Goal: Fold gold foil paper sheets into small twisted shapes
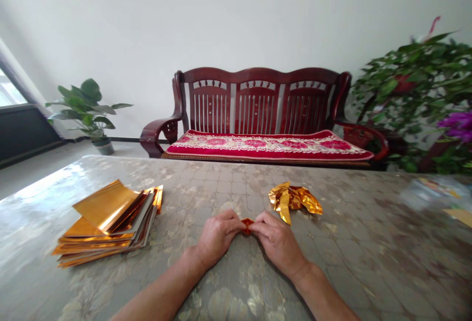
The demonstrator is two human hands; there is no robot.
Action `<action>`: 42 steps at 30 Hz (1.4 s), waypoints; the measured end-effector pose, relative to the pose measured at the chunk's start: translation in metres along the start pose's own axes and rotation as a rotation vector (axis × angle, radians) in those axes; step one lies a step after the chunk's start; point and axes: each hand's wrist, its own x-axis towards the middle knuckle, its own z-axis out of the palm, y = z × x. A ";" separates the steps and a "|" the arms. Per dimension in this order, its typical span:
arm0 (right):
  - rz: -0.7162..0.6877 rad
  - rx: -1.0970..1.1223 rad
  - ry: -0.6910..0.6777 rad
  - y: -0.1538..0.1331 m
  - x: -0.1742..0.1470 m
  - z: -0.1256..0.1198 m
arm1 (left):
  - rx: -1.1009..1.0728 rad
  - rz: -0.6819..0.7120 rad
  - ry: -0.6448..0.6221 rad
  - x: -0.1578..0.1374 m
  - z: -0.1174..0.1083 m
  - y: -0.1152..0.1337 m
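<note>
Between my two hands is a small folded piece of orange-gold foil paper [247,225], mostly covered by fingers. My left hand [220,235] pinches its left end, and my right hand [276,240] pinches the right end. Both hands are just above or on the patterned table; I cannot tell which. To the left lies a loose stack of gold foil paper sheets [106,208], some showing grey backs. Just beyond my right hand sits a crumpled gold foil piece [295,198].
A patterned cover lies over the table [206,183]. At its right edge are a clear plastic bag [431,193] and a tan flat piece [459,216]. Behind stand a dark red wooden bench [258,100] with a floral cushion [254,143], a potted plant [88,107] and leafy greenery [416,80].
</note>
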 end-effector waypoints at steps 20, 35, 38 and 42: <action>0.017 -0.015 -0.013 -0.005 0.004 -0.001 | 0.105 -0.093 0.015 0.002 -0.002 0.013; 0.097 0.122 0.053 -0.006 0.006 0.002 | -0.110 -0.095 0.074 0.005 0.004 0.010; 0.127 0.162 0.065 -0.009 0.008 0.003 | -0.142 -0.108 0.079 0.006 0.004 0.012; 0.232 0.237 0.071 -0.010 0.009 0.006 | -0.180 -0.147 0.093 0.008 0.005 0.014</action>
